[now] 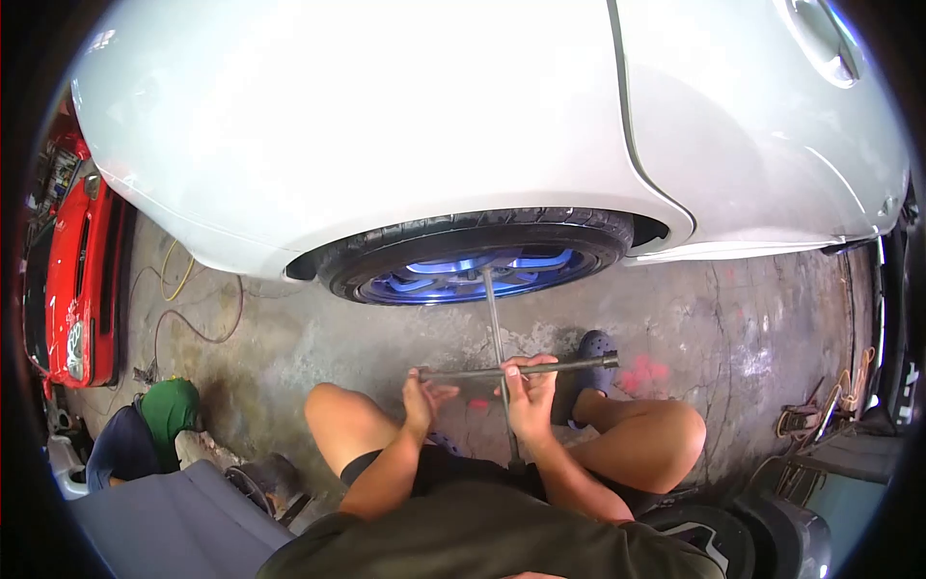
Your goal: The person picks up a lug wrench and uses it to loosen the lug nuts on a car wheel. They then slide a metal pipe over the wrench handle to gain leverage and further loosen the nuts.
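White glossy painted car point(386, 125) fills the upper view, over a stained grey concrete floor point(723, 318). Red painted car point(72, 280) far left, well apart. Under the white car's arch: black rubber tyre point(473, 234) around a blue-lit spoked metal wheel point(449, 265). Person sits facing it, bare bent legs point(641, 434) spread either side. Between wheel and lap: long grey metal cross-shaped lug wrench point(498, 338), one arm reaching into the wheel's middle, the opposite one pointing back at the lap, crossbar running sideways. Can't tell if the far end is seated on a nut.

Right hand point(529, 396): grip wrapped round the crossbar near the centre. Left hand point(420, 398): grip loose, fingers spread at the crossbar's left end.

Risks, my read: poorly seated socket could slip off under load, scuffing the wheel or jolting knuckles. Uneven push from that loose left could tilt it. Rear arm could jab the lap.
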Demonstrator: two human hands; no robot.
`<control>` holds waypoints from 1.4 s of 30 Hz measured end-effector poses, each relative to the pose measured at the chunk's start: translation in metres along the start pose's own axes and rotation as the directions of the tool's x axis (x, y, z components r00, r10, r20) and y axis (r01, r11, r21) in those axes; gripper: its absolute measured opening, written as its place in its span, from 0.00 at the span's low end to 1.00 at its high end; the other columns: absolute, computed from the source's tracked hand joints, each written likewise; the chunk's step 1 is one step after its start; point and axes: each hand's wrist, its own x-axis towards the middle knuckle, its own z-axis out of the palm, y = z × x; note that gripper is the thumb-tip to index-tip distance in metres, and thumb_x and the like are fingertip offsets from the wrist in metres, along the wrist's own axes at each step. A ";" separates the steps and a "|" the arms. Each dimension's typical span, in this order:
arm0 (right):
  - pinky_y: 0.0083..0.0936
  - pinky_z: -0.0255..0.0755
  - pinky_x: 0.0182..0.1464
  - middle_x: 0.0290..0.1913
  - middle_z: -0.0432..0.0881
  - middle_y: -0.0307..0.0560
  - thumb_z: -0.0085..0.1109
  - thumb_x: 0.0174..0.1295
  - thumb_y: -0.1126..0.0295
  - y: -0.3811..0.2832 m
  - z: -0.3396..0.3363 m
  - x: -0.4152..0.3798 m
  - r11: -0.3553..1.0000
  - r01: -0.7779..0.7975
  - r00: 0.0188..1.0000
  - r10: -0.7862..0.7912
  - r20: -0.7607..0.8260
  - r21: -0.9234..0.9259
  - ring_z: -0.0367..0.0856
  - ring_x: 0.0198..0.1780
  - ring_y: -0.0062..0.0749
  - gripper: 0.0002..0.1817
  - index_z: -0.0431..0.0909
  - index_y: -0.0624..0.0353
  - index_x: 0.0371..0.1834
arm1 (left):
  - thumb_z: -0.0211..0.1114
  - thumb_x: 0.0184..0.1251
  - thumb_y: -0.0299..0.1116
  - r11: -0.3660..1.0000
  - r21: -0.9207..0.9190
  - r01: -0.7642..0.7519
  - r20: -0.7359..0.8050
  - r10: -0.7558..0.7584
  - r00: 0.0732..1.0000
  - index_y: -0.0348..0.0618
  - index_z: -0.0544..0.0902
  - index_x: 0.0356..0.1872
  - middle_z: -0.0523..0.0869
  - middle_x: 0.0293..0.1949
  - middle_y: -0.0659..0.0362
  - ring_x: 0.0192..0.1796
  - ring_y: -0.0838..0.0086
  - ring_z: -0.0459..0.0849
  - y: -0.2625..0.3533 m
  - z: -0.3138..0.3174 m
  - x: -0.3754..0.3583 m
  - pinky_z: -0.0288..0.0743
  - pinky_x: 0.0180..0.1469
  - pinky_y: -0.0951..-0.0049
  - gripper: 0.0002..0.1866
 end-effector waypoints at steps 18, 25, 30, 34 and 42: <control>0.27 0.75 0.34 0.21 0.75 0.42 0.59 0.74 0.47 -0.007 -0.030 -0.046 0.530 -0.819 0.475 0.841 0.258 -0.218 0.77 0.24 0.31 0.25 0.74 0.59 0.30 | 0.48 0.83 0.54 0.834 0.149 -0.532 0.535 0.384 0.752 0.37 0.82 0.49 0.87 0.51 0.54 0.52 0.66 0.86 0.158 0.141 -0.037 0.77 0.57 0.61 0.27; 0.31 0.65 0.23 0.15 0.66 0.37 0.61 0.74 0.52 0.003 -0.045 -0.059 0.588 -0.774 0.469 0.782 0.410 -0.236 0.68 0.17 0.27 0.25 0.66 0.52 0.22 | 0.64 0.73 0.25 0.596 0.426 -0.680 0.820 0.063 0.569 0.32 0.85 0.25 0.83 0.22 0.56 0.28 0.66 0.84 0.195 0.162 -0.088 0.79 0.35 0.68 0.13; 0.26 0.63 0.22 0.15 0.65 0.34 0.63 0.74 0.52 -0.021 -0.034 -0.073 0.624 -0.699 0.590 0.779 0.212 -0.349 0.67 0.16 0.24 0.25 0.68 0.54 0.23 | 0.58 0.76 0.27 0.781 0.025 -0.624 0.813 0.347 0.467 0.39 0.77 0.13 0.78 0.15 0.58 0.21 0.65 0.78 0.177 0.126 -0.062 0.78 0.36 0.59 0.24; 0.25 0.65 0.24 0.17 0.66 0.35 0.60 0.75 0.50 -0.022 -0.032 -0.071 0.679 -0.601 0.655 0.721 0.228 -0.422 0.69 0.19 0.23 0.25 0.68 0.54 0.24 | 0.58 0.77 0.32 0.926 0.103 -0.362 0.285 0.322 0.903 0.46 0.69 0.10 0.71 0.14 0.62 0.19 0.70 0.74 0.130 0.030 -0.034 0.77 0.35 0.60 0.27; 0.31 0.72 0.31 0.23 0.70 0.42 0.42 0.80 0.44 0.018 -0.053 -0.081 0.511 -0.847 0.496 0.662 0.562 0.145 0.76 0.26 0.33 0.27 0.68 0.55 0.32 | 0.64 0.74 0.52 0.902 0.222 0.371 -0.184 -0.335 0.924 0.51 0.81 0.57 0.84 0.40 0.59 0.40 0.68 0.82 -0.119 0.026 0.119 0.77 0.36 0.70 0.20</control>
